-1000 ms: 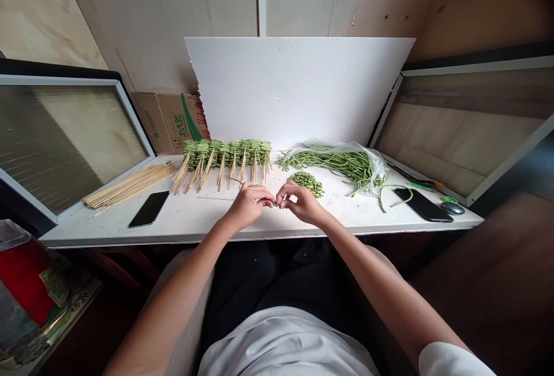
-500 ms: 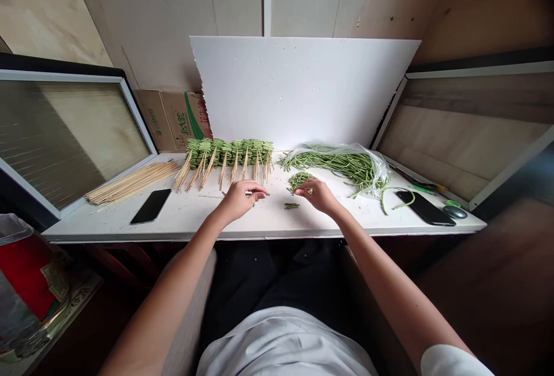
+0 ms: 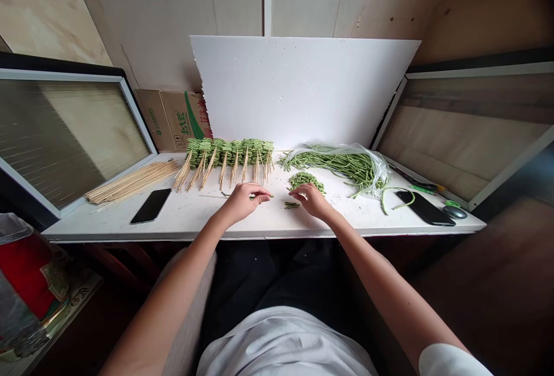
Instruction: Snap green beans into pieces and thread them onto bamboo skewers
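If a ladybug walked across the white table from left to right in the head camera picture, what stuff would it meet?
Bundle of thin tan wooden sticks → stacked wooden skewers of green bean pieces → long green beans in a clear plastic bag → flat black phone at the right end.

You're facing green and tan
Green beans [image 3: 320, 160], tan sticks [image 3: 130, 184], your white counter [image 3: 104, 224] — and a brown carton [image 3: 171, 119] printed green and red.
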`<state>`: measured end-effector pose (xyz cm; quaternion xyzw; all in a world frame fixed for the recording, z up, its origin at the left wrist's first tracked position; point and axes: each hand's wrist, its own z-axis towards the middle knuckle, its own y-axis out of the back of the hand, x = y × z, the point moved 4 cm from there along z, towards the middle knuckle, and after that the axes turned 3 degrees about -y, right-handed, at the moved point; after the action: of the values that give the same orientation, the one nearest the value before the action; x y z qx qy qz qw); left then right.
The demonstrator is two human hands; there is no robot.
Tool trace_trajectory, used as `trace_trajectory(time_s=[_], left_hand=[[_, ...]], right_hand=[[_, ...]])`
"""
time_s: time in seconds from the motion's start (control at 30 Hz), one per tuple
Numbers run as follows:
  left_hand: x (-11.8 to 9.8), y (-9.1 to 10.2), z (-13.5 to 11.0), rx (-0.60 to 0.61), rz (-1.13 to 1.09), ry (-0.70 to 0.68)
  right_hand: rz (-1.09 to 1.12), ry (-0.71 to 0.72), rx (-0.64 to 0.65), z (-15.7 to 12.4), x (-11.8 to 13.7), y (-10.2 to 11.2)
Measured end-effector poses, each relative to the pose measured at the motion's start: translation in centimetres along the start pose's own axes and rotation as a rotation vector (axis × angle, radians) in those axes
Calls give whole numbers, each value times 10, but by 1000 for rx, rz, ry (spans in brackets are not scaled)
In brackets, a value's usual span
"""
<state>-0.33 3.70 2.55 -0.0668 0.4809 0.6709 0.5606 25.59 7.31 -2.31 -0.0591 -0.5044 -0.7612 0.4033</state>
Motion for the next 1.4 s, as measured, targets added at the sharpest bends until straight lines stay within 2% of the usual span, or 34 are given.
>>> trace_trajectory(time_s=[0.07,0.17,0.27,0.37,0.57,0.77,0.9,1.07,1.4], left_hand=[[0,-2,0,0,-17,21],[-1,-6,0,0,-67,76],[-5,-12,-1,11,-103,111],[-8,-16,-1,35,-122,114],[-6,-12,-2,67,-54,132],[-6,-6,-1,54,2,100],[-9,-5,-1,-9,41,42],[-13,-7,-1,-26,97,-64],[-16,-18,-3,10,168,-185]], right_hand=[[92,-50,-4,1,9,7],[275,-102,100,1,33,12],[397,-39,207,-3,64,11],[376,21,152,-5,82,12],[362,13,34,-2,78,19],[411,-27,52,-2,77,24],[370,39,36,-5,83,22],[314,132,-27,-7,90,19],[339,121,-3,-12,95,9]])
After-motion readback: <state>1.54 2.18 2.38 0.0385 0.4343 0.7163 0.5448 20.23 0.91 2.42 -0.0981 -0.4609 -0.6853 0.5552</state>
